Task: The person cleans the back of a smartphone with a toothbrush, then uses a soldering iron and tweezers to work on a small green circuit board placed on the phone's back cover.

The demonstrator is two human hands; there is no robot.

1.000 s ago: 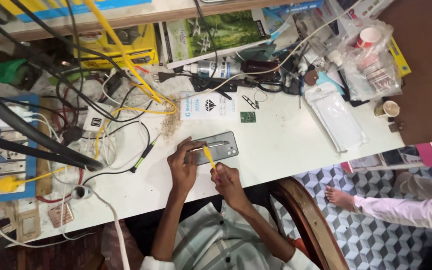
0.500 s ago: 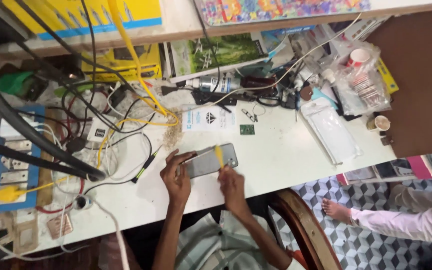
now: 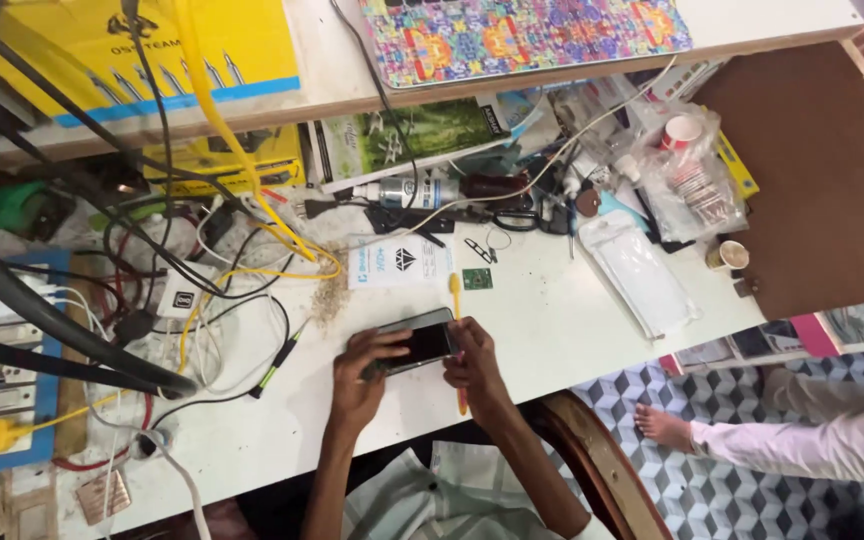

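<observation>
A dark smartphone (image 3: 422, 342) lies screen-up on the white worktable (image 3: 552, 330) in front of me. My left hand (image 3: 360, 375) grips its left end. My right hand (image 3: 472, 365) rests at its right end and holds a thin yellow brush-like tool (image 3: 455, 300) that stands upright past the phone's edge. A small green circuit board (image 3: 477, 278) and a white printed card (image 3: 399, 262) lie just beyond the phone.
Tangled black, white and yellow cables (image 3: 212, 270) and a blue socket board (image 3: 2, 370) crowd the left. A spray can (image 3: 407, 190), clear plastic bags (image 3: 642, 270), and small cups (image 3: 727, 256) sit at the back and right. Another person's bare foot (image 3: 667, 428) is on the patterned floor.
The phone has been turned and the yellow tool swung from across the screen to upright at the phone's right end. The camera view shifted downward.
</observation>
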